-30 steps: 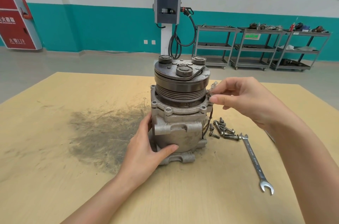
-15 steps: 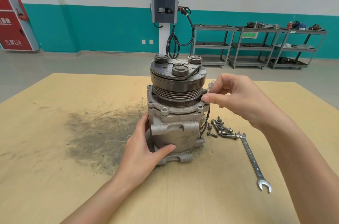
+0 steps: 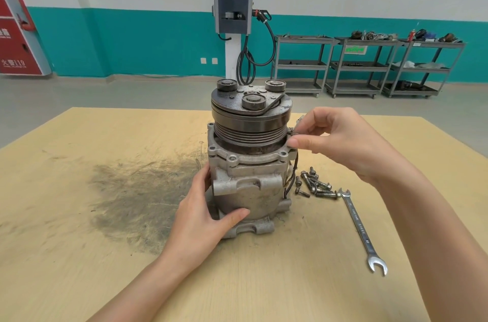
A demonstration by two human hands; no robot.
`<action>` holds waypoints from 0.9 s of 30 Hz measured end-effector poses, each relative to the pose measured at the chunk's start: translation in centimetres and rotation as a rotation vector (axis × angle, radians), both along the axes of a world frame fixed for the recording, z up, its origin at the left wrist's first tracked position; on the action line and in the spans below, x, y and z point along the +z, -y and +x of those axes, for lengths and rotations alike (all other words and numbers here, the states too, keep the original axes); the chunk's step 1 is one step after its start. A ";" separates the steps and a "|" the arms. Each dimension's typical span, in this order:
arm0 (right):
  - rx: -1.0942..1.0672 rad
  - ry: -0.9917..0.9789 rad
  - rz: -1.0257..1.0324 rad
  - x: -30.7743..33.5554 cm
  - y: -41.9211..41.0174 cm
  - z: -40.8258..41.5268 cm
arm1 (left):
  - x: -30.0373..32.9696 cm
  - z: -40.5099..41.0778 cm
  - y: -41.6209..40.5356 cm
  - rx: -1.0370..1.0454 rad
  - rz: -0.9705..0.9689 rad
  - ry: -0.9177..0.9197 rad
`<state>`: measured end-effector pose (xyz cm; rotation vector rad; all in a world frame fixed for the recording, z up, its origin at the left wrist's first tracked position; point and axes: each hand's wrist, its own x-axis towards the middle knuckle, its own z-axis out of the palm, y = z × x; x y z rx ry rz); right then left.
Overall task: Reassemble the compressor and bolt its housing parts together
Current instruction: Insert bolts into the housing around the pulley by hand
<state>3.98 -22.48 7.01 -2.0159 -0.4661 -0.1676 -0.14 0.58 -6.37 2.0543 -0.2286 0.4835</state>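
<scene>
Starting a housing bolt by hand

The left hand point(image 3: 203, 218) grips the compressor point(image 3: 248, 163) mid-table to steady it; right hand point(image 3: 340, 142) fingertips pinch what looks like a bolt at its flange, spare bolts point(image 3: 314, 184) and wrench point(image 3: 360, 229) beside.

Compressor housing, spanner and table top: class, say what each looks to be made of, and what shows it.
Compressor housing: likely cast aluminium, dull pale grey, rough.
Spanner: bright plated steel, stamped lettering.
Table top: pale wood or board, faint grain, dark grime patch.

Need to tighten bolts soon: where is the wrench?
The wrench lies flat on the table, right of the compressor, beside the loose bolts.
</scene>
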 end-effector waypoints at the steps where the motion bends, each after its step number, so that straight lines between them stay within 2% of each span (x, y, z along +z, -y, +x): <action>1: 0.019 -0.014 0.001 0.1 0.2 0.0 | 0.0 0.0 0.0 0.000 0.001 0.000; 10: -0.033 0.016 0.012 -0.2 -0.1 0.2 | 0.0 0.0 0.0 -0.009 -0.034 -0.004; 16: 0.060 -0.049 0.005 0.1 1.1 0.2 | 0.0 0.0 0.0 -0.008 -0.035 -0.009; 24: -0.032 0.034 -0.013 -0.3 0.1 0.3 | 0.0 -0.1 0.0 -0.005 -0.016 -0.013; 27: 0.020 -0.008 -0.018 0.0 0.7 0.2 | 0.1 0.0 0.0 -0.006 -0.012 -0.017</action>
